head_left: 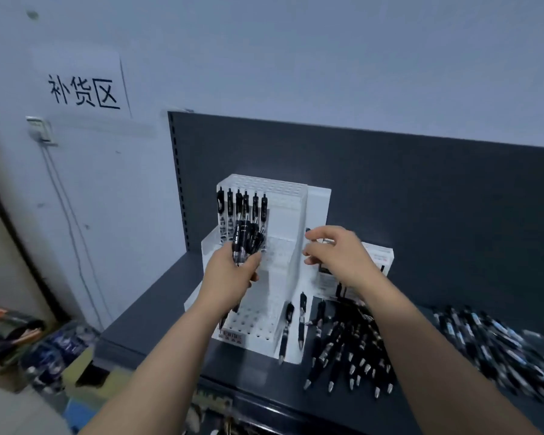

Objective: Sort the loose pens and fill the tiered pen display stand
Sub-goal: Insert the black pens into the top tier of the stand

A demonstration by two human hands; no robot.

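- A dark shelf [157, 312] is seen, and the white pen stand [289, 215] is set on it, near the back wall.
- Only a small part of the job looks done. A short row of pens [242, 204] is stood up in the top step of the stand, on its left side. The rest of the top step and the lower steps are mostly left as bare holes.
- A lot is judged to be left. A big pile of loose pens [349, 350] is laid on the shelf just to the right of the stand, and a second pile [490, 343] is spread well off to the right, but it is blurred.
- Two pens [288, 328] are leaned against the low right side of the stand, not put in holes.
- The left hand [233, 274] is closed round a bunch of pens [247, 240]. The bunch is held up in front of the stand, just below the filled row, with the pens pointing up.
- The right hand [339, 255] is held beside the right wall of the stand, fingers bent. Whether a pen is pinched in it cannot be told.
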